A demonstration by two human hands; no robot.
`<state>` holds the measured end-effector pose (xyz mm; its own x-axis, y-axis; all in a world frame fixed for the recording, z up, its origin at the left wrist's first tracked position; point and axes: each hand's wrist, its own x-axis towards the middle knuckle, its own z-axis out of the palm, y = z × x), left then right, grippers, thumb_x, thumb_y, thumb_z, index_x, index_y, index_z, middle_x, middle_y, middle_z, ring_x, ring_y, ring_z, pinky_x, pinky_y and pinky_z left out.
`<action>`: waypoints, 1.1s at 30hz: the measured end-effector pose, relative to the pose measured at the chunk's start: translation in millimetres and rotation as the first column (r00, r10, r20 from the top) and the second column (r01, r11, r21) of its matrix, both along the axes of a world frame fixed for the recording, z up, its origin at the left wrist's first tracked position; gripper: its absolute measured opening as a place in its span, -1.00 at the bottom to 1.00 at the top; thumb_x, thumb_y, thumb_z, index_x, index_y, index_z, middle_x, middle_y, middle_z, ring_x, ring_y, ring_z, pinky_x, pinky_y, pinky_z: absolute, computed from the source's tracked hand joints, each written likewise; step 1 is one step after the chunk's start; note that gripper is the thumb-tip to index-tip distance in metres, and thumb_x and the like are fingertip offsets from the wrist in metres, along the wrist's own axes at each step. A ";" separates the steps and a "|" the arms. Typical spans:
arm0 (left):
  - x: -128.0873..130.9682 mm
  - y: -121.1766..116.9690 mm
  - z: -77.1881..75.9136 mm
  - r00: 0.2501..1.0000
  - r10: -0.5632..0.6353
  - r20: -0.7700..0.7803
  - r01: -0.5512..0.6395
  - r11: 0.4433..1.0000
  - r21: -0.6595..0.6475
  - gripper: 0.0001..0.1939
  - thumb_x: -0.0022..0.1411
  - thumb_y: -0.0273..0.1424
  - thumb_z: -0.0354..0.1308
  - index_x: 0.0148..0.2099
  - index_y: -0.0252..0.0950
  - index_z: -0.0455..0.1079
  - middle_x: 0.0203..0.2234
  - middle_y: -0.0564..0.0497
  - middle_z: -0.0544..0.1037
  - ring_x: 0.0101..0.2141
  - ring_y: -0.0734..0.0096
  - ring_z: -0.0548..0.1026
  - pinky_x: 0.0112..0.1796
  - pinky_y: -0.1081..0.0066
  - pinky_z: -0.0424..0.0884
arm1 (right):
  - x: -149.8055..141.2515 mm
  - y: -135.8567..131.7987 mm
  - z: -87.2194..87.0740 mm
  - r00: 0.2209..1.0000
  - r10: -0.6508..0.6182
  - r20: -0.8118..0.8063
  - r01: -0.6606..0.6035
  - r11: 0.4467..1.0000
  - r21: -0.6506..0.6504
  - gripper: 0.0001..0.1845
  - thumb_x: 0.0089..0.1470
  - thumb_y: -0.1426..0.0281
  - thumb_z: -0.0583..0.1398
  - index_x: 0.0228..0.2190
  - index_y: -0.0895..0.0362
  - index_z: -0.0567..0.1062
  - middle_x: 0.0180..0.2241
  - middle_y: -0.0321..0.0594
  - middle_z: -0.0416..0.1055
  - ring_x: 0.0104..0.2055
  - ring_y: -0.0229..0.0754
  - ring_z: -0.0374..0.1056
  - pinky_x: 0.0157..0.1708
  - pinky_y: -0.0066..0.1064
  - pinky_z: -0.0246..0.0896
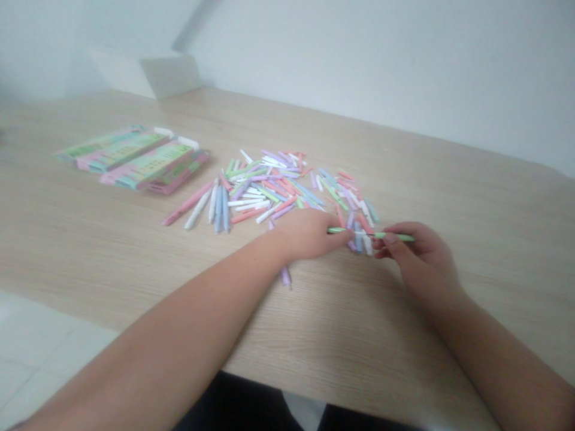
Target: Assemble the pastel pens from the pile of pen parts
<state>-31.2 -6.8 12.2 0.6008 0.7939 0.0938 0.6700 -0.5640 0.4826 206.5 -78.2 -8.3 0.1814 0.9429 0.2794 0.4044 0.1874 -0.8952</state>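
Pinching a slim mint-green pen (pixel 372 234) between them, both hands sit at the near edge of a loose heap of pastel pens (pixel 274 185) on a light wood-grain table (pixel 99 251). The pen lies nearly level across the gap between the hands, with its right end tapering just past the right hand and a paler stretch showing near its middle.

The left hand (pixel 308 236) is palm down and curled almost closed, its fingertips pressed to the pen's left part, though the exact grip is partly hidden. The right hand (pixel 420 257) is half closed, with the thumb (pixel 390 237) lying on top of the pen and the fingers curled under it.

The heap spreads at about eleven o'clock from the hands, a jumble of pink, lilac, blue, green and white pens crossing at all angles. Some of its pens touch the fingers of both hands. At nine o'clock from the left hand, a few pink, white and blue pens (pixel 211 206) lie side by side, and a lone lilac pen (pixel 285 276) lies at seven o'clock, just under the left wrist. Farther off at ten o'clock sit overlapping pink-and-green pen packs (pixel 139 158). A white box (pixel 171 75) stands against a white wall (pixel 404 66) at the table's far edge.
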 end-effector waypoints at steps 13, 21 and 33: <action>2.0 -2.8 0.3 1.000 0.003 -0.003 -0.003 1.000 -0.018 -0.41 0.37 0.15 -0.12 -0.05 -0.05 0.61 -0.35 -0.03 0.62 -0.35 0.24 0.49 -0.34 0.34 0.25 | -4.0 1.0 2.1 0.996 0.012 0.089 -0.010 1.000 -0.022 -0.67 0.09 0.10 0.39 -0.21 0.04 0.55 -0.41 -0.22 0.62 -0.45 -0.10 0.57 -0.49 -0.31 0.54; 7.2 -3.1 -5.7 0.975 -0.217 0.041 0.218 0.975 -0.031 -0.57 0.43 -0.10 -0.06 0.03 -0.13 0.56 -0.14 -0.05 0.65 -0.14 0.20 0.56 -0.19 0.32 0.35 | -13.4 1.1 -2.9 0.989 0.131 0.067 -0.125 0.988 -0.092 -0.69 0.06 0.12 0.41 -0.22 0.00 0.56 -0.37 -0.22 0.63 -0.34 -0.04 0.61 -0.32 -0.21 0.61; 6.4 -1.9 -13.9 0.962 -0.219 0.165 0.218 0.976 0.019 -0.76 0.41 -0.27 0.02 -0.06 -0.23 0.48 -0.19 -0.03 0.62 -0.19 0.29 0.54 -0.15 0.34 0.39 | -6.3 1.7 -1.6 0.986 0.122 0.116 -0.101 0.979 -0.174 -0.66 0.11 0.06 0.36 -0.23 0.05 0.56 -0.36 -0.20 0.63 -0.37 -0.09 0.56 -0.35 -0.26 0.53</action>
